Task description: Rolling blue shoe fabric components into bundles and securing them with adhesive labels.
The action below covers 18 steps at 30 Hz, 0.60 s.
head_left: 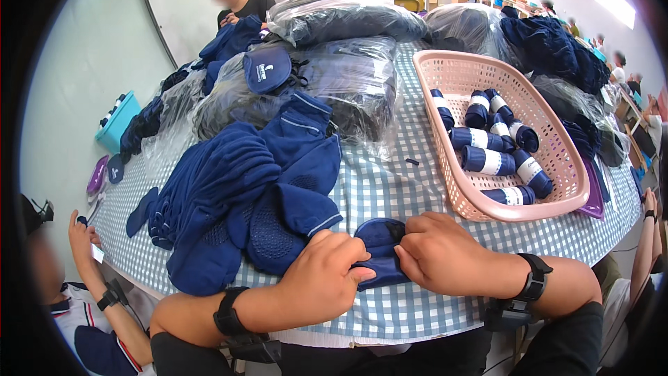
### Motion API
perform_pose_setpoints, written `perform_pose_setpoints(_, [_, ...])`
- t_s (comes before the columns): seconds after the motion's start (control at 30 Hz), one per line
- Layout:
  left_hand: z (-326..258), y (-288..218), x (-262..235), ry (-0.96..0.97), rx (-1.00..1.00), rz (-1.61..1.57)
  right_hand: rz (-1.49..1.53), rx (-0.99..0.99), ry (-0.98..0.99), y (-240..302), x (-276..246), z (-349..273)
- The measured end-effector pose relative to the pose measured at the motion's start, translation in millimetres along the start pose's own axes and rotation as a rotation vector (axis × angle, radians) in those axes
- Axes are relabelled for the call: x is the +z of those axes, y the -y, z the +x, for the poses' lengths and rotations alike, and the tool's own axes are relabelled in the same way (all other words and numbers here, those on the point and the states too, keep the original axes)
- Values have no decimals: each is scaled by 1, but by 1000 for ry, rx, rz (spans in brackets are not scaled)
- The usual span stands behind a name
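Both my hands meet at the near edge of a table with a blue-and-white checked cloth [390, 188]. My left hand [323, 275] and my right hand [438, 251] together grip a small navy blue fabric piece [379, 237], pinching it from either side. Each wrist wears a black band. Just left of my hands lies a heap of navy blue socks [243, 195] with dotted soles. A pink plastic basket [480, 209] to the right holds several rolled navy socks with white bands [490, 160].
Clear plastic bags of dark goods [348, 76] are piled across the table's far side. A teal box [115, 125] sits at the far left. A person sits low at the left [83, 285]; another person's arm [647, 237] shows at the right edge. More people sit in the background.
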<state>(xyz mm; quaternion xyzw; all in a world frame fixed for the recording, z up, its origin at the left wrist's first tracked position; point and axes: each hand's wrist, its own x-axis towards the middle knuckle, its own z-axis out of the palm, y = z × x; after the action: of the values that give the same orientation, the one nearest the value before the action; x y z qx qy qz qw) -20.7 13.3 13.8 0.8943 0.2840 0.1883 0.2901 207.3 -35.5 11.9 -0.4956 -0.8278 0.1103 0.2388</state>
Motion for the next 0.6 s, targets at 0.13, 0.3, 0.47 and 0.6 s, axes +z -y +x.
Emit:
perform_pose_setpoints(0.13, [-8,1,7,-128,220,74,16,17,15,0,0,0])
perform_pose_setpoints(0.3, [-10,-13,1,-118,300,78,4,37,-4,0,1,0])
perform_pose_setpoints(0.47, [-7,-6,2,-83,351,193,0,112,45,3,-4,1])
perform_pose_setpoints(0.6, [-4,-6,3,-85,358,185,28,15,-162,1,-2,-3])
